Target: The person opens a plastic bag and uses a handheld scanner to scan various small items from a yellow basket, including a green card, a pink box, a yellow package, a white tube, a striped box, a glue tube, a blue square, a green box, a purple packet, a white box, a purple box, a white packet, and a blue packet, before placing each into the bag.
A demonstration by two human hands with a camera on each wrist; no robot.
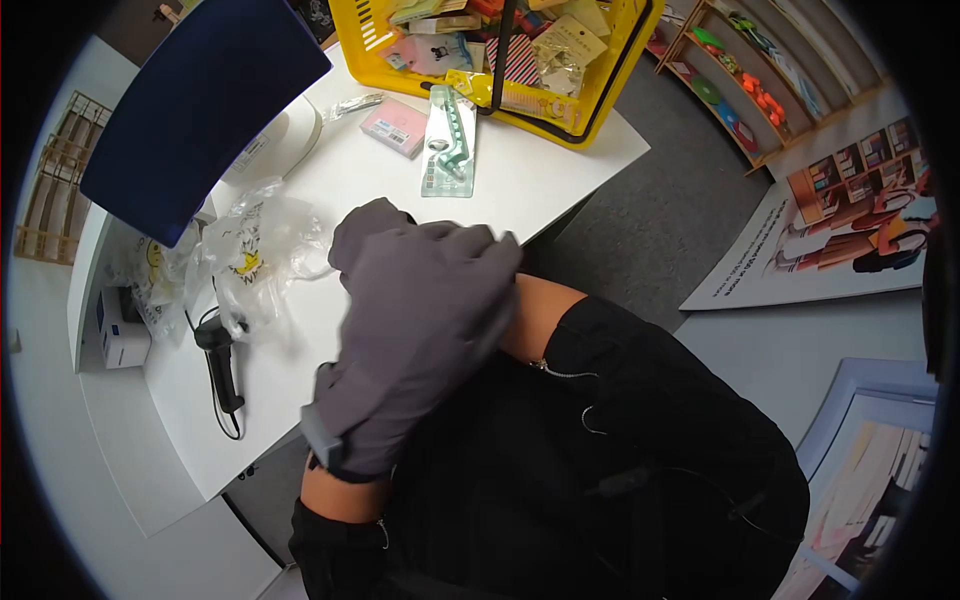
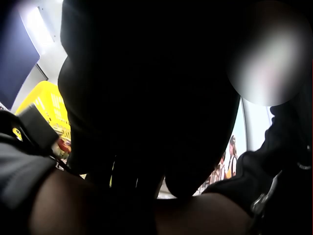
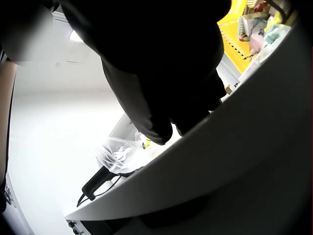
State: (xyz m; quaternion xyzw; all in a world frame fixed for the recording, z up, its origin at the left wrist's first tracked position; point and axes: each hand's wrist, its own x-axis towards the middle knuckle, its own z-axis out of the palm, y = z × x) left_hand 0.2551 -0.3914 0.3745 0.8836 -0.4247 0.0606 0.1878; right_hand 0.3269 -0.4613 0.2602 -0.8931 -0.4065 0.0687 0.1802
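My left hand, in a grey glove, lies across my right wrist in the head view, knuckles bent over it. In the left wrist view its dark fingers cross the bare right forearm, beside the small camera strapped to that arm. In the head view my right hand is mostly hidden under the left. The right wrist view has the right hand as a dark shape above the counter, fingers hanging loosely, nothing in them.
A yellow basket of packaged goods stands at the counter's far end. Near it lie a green blister pack and a pink box. Clear plastic bags, a black scanner and a dark screen are at the left.
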